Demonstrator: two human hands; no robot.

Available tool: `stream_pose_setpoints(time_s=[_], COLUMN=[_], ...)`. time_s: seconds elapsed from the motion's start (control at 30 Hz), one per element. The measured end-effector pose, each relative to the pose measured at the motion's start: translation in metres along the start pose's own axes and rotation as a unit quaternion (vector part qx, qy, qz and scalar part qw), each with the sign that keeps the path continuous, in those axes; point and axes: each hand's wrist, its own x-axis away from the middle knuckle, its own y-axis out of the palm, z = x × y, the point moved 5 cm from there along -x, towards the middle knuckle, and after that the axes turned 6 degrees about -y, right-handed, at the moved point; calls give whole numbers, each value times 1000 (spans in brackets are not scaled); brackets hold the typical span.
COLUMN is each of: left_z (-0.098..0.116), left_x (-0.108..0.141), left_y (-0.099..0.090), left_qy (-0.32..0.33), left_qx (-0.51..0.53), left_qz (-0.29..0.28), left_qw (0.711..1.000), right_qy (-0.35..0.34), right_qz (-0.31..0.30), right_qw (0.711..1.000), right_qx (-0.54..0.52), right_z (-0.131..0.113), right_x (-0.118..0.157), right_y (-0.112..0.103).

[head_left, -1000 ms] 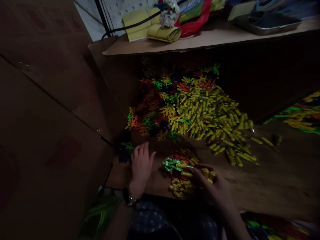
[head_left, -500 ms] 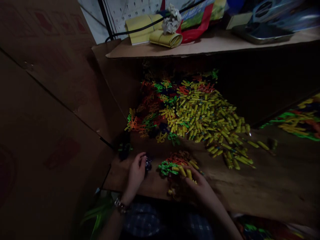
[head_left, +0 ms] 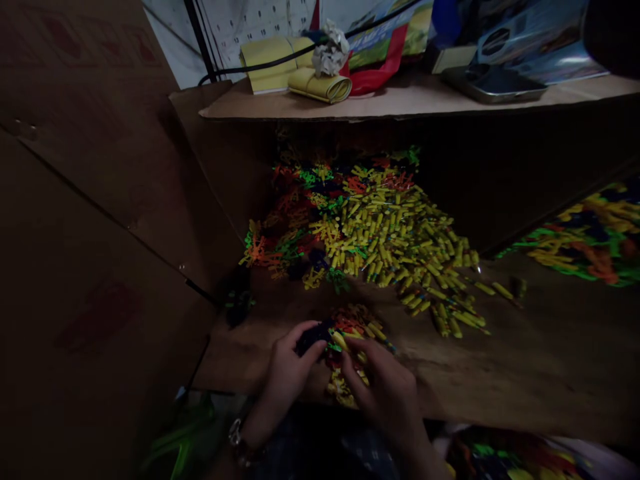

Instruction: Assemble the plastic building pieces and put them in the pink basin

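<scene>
Over the wooden table, my left hand (head_left: 290, 363) is closed around a dark blue plastic piece (head_left: 311, 338) whose exact kind I cannot make out. Close beside it, my right hand (head_left: 385, 377) pinches a short yellow tube (head_left: 340, 341), its tip against or very near the dark piece. A bit of bright green shows just below that tip. Under and behind both hands lies a small heap of orange and red plastic pieces (head_left: 354, 316), with yellow pieces (head_left: 341, 388) nearer me. Fingers partly cover this heap.
A large pile of yellow tubes (head_left: 395, 233) spreads across the table, beside tangled coloured plastic pieces (head_left: 287, 247). More coloured pieces (head_left: 595, 233) lie at right. A cardboard shelf (head_left: 280, 105) overhangs the pile; a large carton (head_left: 95, 267) stands at left.
My left hand has moved right with the dark blue piece, and my right hand has brought a yellow tube to it. The green piece near the right hand is now mostly hidden.
</scene>
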Motion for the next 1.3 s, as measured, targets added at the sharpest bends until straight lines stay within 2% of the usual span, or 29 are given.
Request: stream_pose_setpoints(time_s=[0.07,0.13,0.23,0.33,0.43,0.53,0.63,0.7,0.77,0.87,0.97,1.07,1.3], left_z=[0,0,3,6,2,-4,-9,-11,-11,-8,-3,1,7], left_x=[2,4,5,2,-4,-14,-23,-25,-25,-20,-15,-11,0], left_y=[0,1,-1,-5,-10,-20,-28,-29,-25,-15,-9,-8,-4], left_qy=[6,13,31,35,-7,-19,-3,2,7,18,30,27,-7], left_qx=[-22,-29,-32,-42,-46,-38,-11,-6,-14,-30,-35,-29,-8], left_qz=[-2,-14,-35,-91,-174,-179,-127,-87,-62,-60,-62,-64,-46], left_qw=[1000,999,998,994,984,983,992,996,998,998,997,997,999], right_qy=[-41,-63,-55,16,121,204,242,226,164,42,-34,-72,-87], right_qz=[15,1,-33,-98,-177,-137,-81,-63,-55,-48,-20,-1,28], right_qw=[999,997,998,993,967,955,948,955,975,995,999,997,992], right_qx=[28,34,6,-64,-135,-165,-192,-181,-142,-73,-10,26,87], right_z=[-6,-10,-9,7,34,63,74,66,49,19,-1,-10,-12], right_x=[1,1,-1,-6,-9,-12,-10,-7,-5,-4,-3,1,15], right_y=[1,2,1,1,5,-1,-7,-7,-3,8,13,10,3])
